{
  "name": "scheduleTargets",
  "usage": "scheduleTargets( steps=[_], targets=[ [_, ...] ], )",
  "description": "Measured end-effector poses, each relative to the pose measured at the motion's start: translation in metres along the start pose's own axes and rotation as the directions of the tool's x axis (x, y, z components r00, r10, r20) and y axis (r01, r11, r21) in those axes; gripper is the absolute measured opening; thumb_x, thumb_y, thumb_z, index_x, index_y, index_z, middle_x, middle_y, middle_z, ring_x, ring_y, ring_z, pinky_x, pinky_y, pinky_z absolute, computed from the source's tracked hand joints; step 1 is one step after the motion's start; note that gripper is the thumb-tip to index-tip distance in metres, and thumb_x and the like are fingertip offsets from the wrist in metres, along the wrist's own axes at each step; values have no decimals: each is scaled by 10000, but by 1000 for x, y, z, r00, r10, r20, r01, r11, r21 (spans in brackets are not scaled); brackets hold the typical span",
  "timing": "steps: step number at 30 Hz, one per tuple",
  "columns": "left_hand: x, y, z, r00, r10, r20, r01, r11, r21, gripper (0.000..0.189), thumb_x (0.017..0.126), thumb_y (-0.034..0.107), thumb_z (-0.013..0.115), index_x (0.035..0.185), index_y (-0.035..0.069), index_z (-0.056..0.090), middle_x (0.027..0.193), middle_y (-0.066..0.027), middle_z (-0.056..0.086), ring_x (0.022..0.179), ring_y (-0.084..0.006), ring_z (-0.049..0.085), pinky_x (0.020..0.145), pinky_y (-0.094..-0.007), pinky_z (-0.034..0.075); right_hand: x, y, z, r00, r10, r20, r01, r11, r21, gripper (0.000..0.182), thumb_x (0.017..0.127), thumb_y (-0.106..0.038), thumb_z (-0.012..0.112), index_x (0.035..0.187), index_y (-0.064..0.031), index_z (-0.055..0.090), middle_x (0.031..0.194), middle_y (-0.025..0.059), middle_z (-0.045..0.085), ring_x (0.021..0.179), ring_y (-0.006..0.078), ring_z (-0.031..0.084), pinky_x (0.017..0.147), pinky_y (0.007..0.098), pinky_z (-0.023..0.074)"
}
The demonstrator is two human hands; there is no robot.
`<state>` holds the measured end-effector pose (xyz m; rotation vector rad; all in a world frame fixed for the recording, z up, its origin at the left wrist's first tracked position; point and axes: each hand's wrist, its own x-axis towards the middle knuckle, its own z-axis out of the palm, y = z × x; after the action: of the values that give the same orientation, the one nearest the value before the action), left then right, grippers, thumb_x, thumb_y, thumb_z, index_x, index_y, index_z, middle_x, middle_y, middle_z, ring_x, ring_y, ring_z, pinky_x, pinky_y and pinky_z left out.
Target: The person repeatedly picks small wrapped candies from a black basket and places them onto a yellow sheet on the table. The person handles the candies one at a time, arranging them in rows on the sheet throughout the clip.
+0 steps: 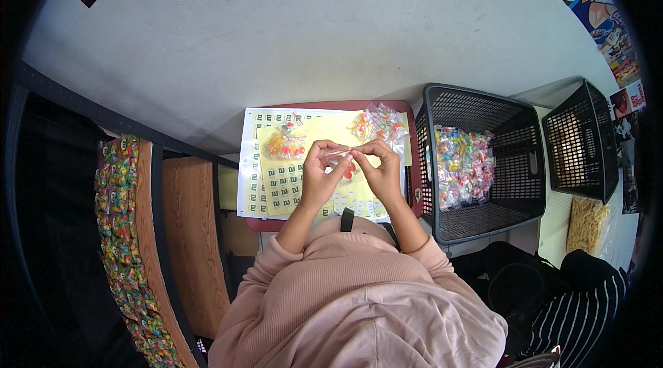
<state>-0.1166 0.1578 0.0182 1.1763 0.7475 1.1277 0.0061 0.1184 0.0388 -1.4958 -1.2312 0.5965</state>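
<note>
Between my two hands is a small clear zip bag (346, 171) with red candies in it. My left hand (322, 166) pinches one end of its red-striped top edge. At the other end of that edge, the thumb and forefinger of my right hand (380, 163) grip the bag. Below them lie sheets of round stickers (285, 186) on a dark red board (331, 105). A small group of filled candy bags (284, 145) rests to the left of my hands, and a larger pile of bags (380, 123) sits beyond my right hand.
A black plastic basket (484, 93) holding many small candy bags (461, 168) stands at the right. Beyond it are a smaller black basket (585, 145) and a bag of pale yellow pieces (588, 225). A wooden shelf unit (194, 223) with rows of colourful packets (121, 223) stands left.
</note>
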Motion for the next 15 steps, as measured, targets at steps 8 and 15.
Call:
scheduleTargets(
  steps=[8, 15],
  targets=[
    [-1, -5, -10, 992, -114, 54, 114, 993, 12, 255, 774, 11, 579, 966, 11, 411, 837, -96, 576, 713, -104, 562, 599, -211, 452, -8, 9, 5, 978, 172, 121, -184, 978, 94, 171, 803, -135, 554, 826, 27, 604, 771, 103, 608, 736, 155, 562, 695, 268, 422],
    [2, -5, -11, 988, -152, -20, 148, 980, -136, 270, 783, 5, 561, 1017, -3, 427, 856, -91, 574, 719, -98, 556, 618, -207, 460, -4, 16, -1, 845, 386, 371, -527, 473, 706, 316, 889, -215, 396, 968, 43, 560, 890, 96, 598, 815, 165, 565, 772, 286, 419]
  ],
)
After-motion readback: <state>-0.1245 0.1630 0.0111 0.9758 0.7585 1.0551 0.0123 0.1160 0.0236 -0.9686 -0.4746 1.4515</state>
